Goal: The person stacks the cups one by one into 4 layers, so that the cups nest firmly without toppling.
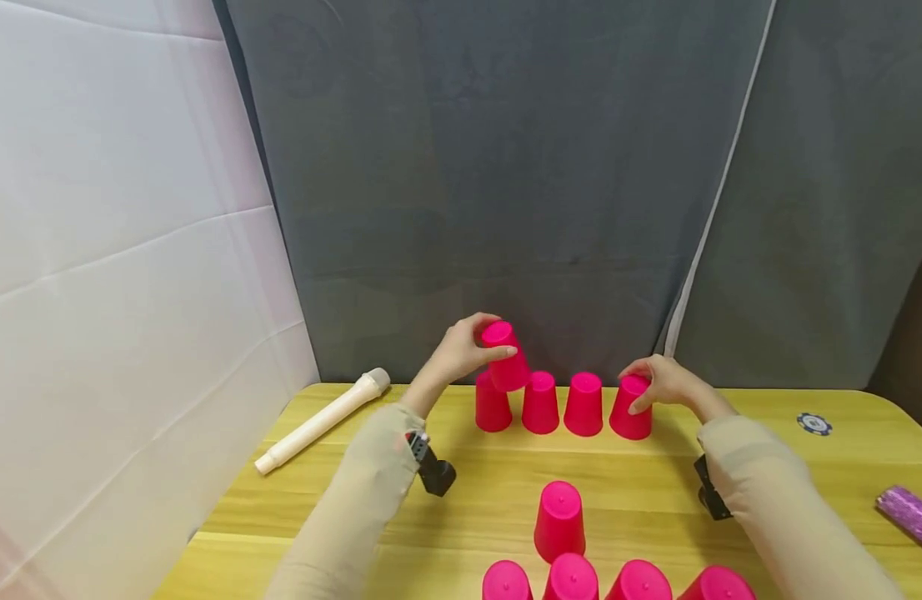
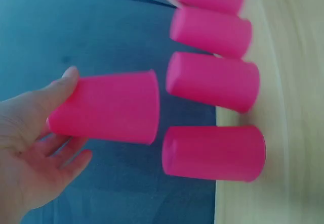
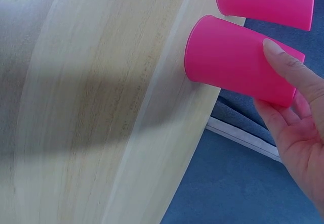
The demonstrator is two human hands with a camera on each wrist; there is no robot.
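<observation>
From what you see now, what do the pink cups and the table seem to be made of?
Cups, like the one the left hand holds: probably plastic, smooth and evenly coloured, with a thin rim and a soft sheen. Table: looks like light wood or wood-look laminate; grain streaks show, finish smooth.

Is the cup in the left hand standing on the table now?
No, the left hand holds the raised cup in the air, tilted, above the row of cups standing on the table.
</observation>
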